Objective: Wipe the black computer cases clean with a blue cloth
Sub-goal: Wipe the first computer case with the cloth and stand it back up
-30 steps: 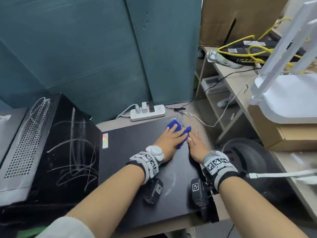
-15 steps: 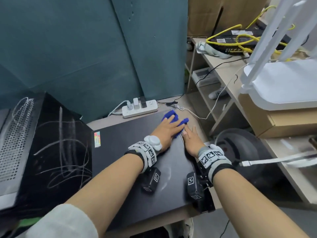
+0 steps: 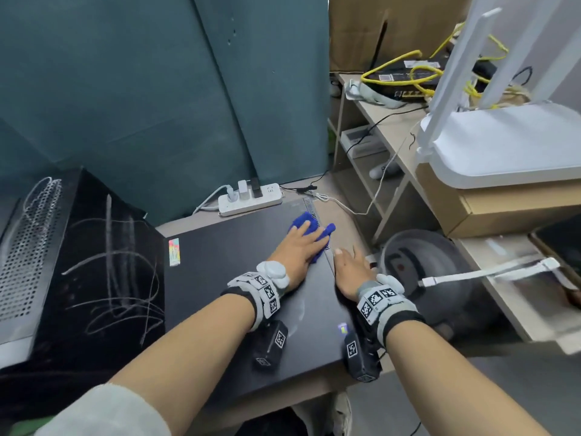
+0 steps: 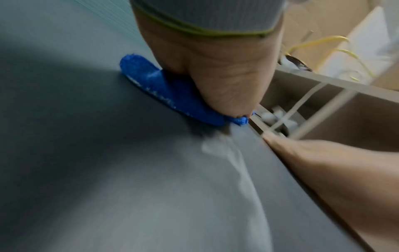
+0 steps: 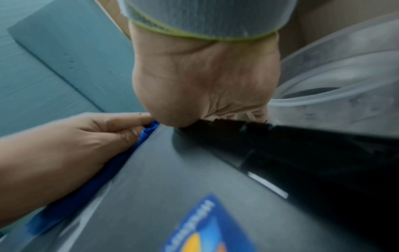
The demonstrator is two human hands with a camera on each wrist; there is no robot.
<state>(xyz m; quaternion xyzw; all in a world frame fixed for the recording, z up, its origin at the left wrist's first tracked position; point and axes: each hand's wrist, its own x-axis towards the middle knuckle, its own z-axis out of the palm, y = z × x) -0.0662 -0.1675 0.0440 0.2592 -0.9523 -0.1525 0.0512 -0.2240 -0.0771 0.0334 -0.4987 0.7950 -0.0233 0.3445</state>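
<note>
On the flat black computer case [image 3: 239, 278] lying across the low beige table [image 3: 195, 220], the left hand [image 3: 297, 251] is pressing a crumpled blue cloth [image 3: 306, 221] flat under spread, straight fingers, close to the case's far right corner beside the narrow vent strip. The right hand [image 3: 350, 272] is resting open on the case's right edge, its fingers draping over the side, apparently steadying the box. This looks like the wiping step in full swing on the top panel. A pale smear [image 3: 298, 313] is showing nearer the wrists, so the next stroke probably calls for dragging the cloth back toward the body with firm, even pressure. The second black case [image 3: 103, 247], standing at the left with a perforated grey side, is carrying whitish scribble marks and seems untouched so far. As for labels: a small colourful sticker [image 3: 174, 251] is sitting on the top panel's left edge, and the right wrist view is catching a blue and orange badge [image 5: 207, 226], its lettering too blurred to read.
</note>
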